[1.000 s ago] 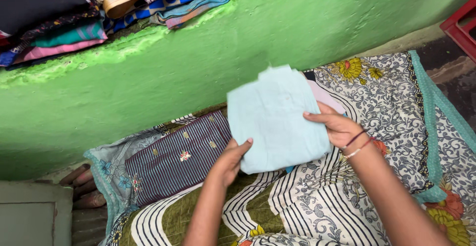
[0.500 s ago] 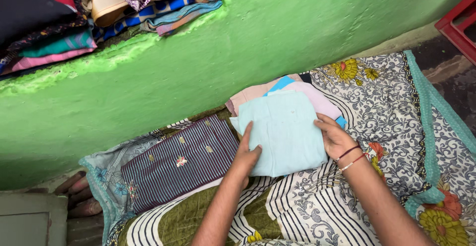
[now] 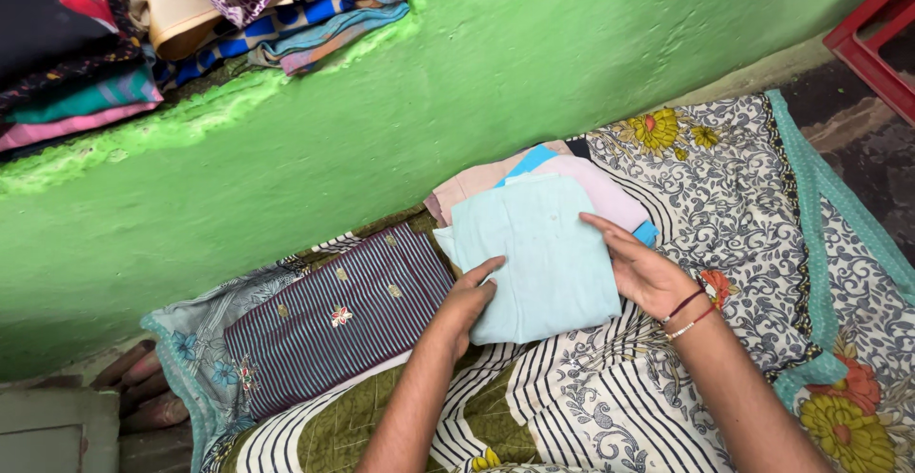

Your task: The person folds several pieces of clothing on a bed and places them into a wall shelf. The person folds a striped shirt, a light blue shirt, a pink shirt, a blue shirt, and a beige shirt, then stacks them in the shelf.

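Both hands flat, forearms reaching forward

Left hand (image 3: 467, 300) lies palm down, fingers curled loosely; right hand (image 3: 646, 268) is spread open, fingers pointing left, thread bands around its wrist.

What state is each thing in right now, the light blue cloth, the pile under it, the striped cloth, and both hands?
Light blue cloth: folded, lying on top of the pile.
Pile of folded cloths: stacked, edges showing.
Striped maroon cloth: folded flat beside the pile.
Left hand: flat on the light blue cloth.
Right hand: resting on its right edge.

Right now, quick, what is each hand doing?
Left hand: open, fingers resting on the folded light blue cloth.
Right hand: open, flat against the same cloth's right edge.
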